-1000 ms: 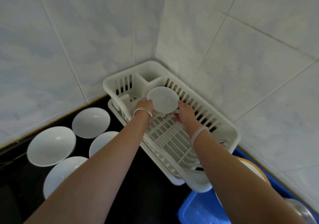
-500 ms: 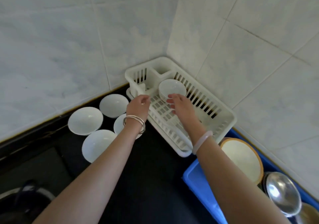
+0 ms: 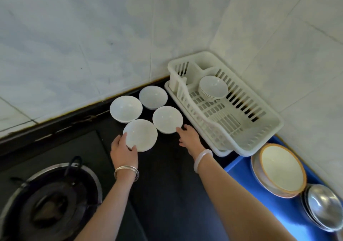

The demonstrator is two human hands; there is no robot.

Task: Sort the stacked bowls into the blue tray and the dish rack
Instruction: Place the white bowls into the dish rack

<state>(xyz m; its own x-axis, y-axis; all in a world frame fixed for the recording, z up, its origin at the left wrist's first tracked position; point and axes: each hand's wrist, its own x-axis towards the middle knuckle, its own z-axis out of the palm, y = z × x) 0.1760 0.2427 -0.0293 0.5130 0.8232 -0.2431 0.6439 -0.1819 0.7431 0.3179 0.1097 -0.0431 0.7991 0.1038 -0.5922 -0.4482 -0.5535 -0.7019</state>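
We find the nearest shallow white ceramic bowl (image 3: 140,135) at frame centre on the black surface (image 3: 167,181), its left rim grasped by the left hand (image 3: 124,150). The right hand (image 3: 189,136), fingers loose and holding nothing, touches the neighbouring white bowl (image 3: 167,119). The white slatted plastic dish rack (image 3: 222,109) lies right of both, nearer the right hand.

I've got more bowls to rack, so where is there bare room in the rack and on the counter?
The rack floor is bare in front of its one bowl. Dark counter lies open between the burner and blue tray. Crowded: the four white bowls left of the rack.
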